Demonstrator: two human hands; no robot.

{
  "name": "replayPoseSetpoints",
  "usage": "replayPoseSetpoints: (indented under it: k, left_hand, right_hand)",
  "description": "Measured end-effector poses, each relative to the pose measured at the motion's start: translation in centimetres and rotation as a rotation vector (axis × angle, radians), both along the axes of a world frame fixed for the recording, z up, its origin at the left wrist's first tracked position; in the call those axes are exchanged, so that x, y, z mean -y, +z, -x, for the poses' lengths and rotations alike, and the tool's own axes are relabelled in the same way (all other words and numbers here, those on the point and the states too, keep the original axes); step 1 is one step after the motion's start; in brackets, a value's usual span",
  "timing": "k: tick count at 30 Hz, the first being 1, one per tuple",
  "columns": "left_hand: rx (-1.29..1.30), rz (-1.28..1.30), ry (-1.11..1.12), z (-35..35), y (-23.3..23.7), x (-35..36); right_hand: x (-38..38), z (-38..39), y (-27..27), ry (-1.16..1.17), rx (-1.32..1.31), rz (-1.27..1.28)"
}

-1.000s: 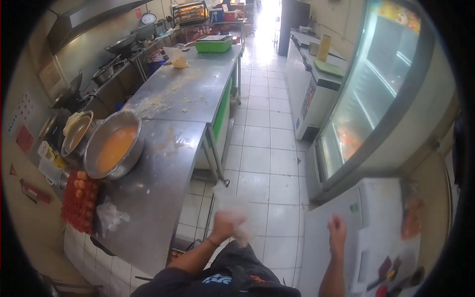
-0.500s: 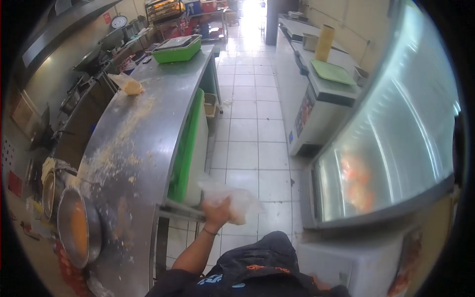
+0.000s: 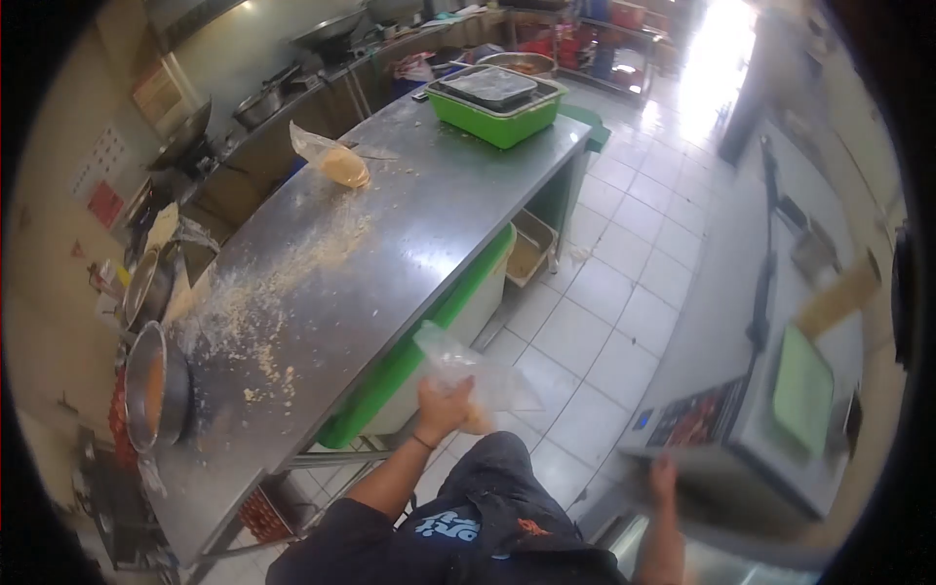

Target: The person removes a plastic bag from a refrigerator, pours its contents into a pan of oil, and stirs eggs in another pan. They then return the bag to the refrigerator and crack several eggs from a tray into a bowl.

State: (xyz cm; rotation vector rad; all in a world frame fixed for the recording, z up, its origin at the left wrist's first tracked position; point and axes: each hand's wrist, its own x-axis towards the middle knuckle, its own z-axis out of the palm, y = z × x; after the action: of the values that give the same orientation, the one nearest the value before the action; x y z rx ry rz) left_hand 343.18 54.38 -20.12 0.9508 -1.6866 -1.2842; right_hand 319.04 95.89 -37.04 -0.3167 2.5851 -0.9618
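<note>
My left hand [image 3: 444,408] is closed around a clear plastic bag [image 3: 492,378], held in front of my body beside the table's long side. Something pale yellow shows at the bag's lower end, below my fingers. My right hand [image 3: 665,478] hangs low on the right, near the front of the white chest freezer [image 3: 770,468]. It is smeared by motion, so its fingers and anything in them cannot be made out. On the steel table [image 3: 390,253] lies another plastic bag [image 3: 341,166] with yellowish contents. Crumbs and flour-like powder [image 3: 283,302] are scattered along the tabletop.
A metal bowl [image 3: 174,385] with orange contents stands at the table's near left edge. At the far end is a green tub [image 3: 497,119]. A green-rimmed bin [image 3: 390,395] sits under the table. Tiled floor [image 3: 585,331] runs between table and freezer.
My view has swung, bringing the table further into the middle and the freezer nearer. My left hand still grips the bag. My right hand has come into view at the lower right.
</note>
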Motion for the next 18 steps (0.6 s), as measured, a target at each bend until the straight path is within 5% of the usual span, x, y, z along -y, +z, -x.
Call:
replayPoseSetpoints:
  k: [3,7,10,13,14,16,18]
  left_hand:
    - [-0.07,-0.076,0.071,6.0,0.5,3.3]
    - [0.126,-0.018,-0.024,17.5,-1.8,9.3]
    - [0.299,0.086,-0.304,29.9,0.0,11.6]
    - [0.103,0.289,-0.597,44.0,1.4,13.3]
    - [0.071,0.232,-0.646,48.5,2.6,13.5]
    - [0.138,0.193,-0.685,57.0,0.9,14.6]
    - [0.171,0.228,-0.691,64.8,0.3,16.4]
  right_hand:
    - [11.5,16.8,8.6,-0.08,-0.057,0.207]
    - [19.2,27.3,10.5,-0.003,-0.068,0.468]
    - [19.8,29.9,6.8,0.026,0.09,0.257]
    - [12.9,30.5,-6.5,-0.137,0.366,0.107]
    - [6.3,29.5,-15.1,0.377,-0.168,-0.25]
    - [5.9,30.6,-12.5,0.138,0.467,-0.328]
    - [6.2,34.5,-12.1,0.113,0.639,-0.379]
